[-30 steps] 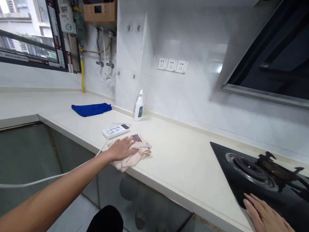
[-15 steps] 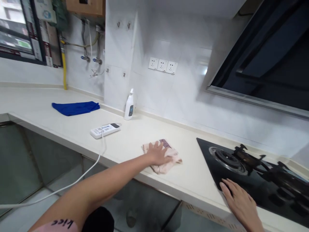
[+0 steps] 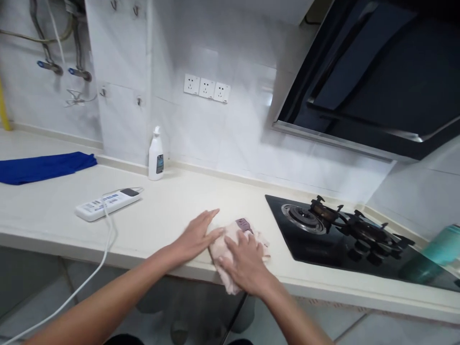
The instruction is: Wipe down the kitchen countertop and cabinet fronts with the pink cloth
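A crumpled pale pink cloth (image 3: 230, 280) lies at the front edge of the cream countertop (image 3: 172, 211), just left of the black gas hob (image 3: 323, 239). My right hand (image 3: 244, 261) rests flat on top of the cloth, fingers spread. My left hand (image 3: 197, 235) lies flat on the counter at the cloth's left side, fingertips touching it. Part of the cloth hangs over the counter edge.
A white power strip (image 3: 106, 203) with its cord trailing off the edge lies to the left. A white spray bottle (image 3: 155, 155) stands by the wall. A blue cloth (image 3: 39, 166) lies far left. A teal bottle (image 3: 443, 244) is at the right edge, a range hood (image 3: 377, 81) above.
The pink cloth has slid right along the counter under my left hand toward the hob. My right hand left the hob edge and now lies on the cloth.
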Demonstrator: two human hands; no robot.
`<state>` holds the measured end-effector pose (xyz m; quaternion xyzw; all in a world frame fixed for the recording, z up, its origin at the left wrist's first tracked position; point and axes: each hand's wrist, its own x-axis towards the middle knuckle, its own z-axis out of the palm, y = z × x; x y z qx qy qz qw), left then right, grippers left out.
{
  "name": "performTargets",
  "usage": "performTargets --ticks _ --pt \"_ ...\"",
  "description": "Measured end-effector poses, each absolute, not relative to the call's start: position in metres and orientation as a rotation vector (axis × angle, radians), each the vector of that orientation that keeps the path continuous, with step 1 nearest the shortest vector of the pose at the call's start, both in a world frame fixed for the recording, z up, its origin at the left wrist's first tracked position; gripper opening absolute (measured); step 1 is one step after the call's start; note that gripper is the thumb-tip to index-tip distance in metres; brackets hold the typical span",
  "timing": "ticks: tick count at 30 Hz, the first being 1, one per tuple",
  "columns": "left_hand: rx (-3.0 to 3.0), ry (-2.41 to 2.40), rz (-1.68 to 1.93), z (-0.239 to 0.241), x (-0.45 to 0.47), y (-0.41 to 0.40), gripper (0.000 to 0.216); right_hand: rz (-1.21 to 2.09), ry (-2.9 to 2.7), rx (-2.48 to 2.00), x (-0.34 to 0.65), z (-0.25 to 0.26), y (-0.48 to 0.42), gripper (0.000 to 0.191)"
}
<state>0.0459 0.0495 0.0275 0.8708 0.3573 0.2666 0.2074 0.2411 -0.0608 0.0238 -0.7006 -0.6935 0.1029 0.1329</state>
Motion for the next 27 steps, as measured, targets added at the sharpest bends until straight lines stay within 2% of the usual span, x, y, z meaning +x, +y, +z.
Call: performTargets --ticks 3,5,10,16,21,27 --pt "2.665 1.105 0.670 0.012 0.016 0.060 0.073 0.479 -2.139 -2.012 0.221 0.038 -0.033 0.082" --pt "2.779 1.137 0.708 -0.001 0.005 0.063 0.070 0.491 -2.165 -1.974 0.221 0.044 -0.008 0.079" --pt "2.934 1.125 0.893 -0.020 0.000 0.063 0.064 0.284 -2.010 -2.051 0.261 0.040 0.076 0.053" --pt "3.024 1.034 1.049 -0.034 0.002 0.068 0.049 0.113 -1.867 -2.260 0.364 0.031 0.154 0.052" --pt "3.043 1.005 1.116 -0.048 0.000 0.077 0.039 0.039 -1.819 -2.364 0.422 0.028 0.177 0.058" --pt "3.071 0.974 0.925 -0.035 -0.005 0.072 0.037 0.044 -1.798 -2.382 0.431 0.029 0.168 0.052"
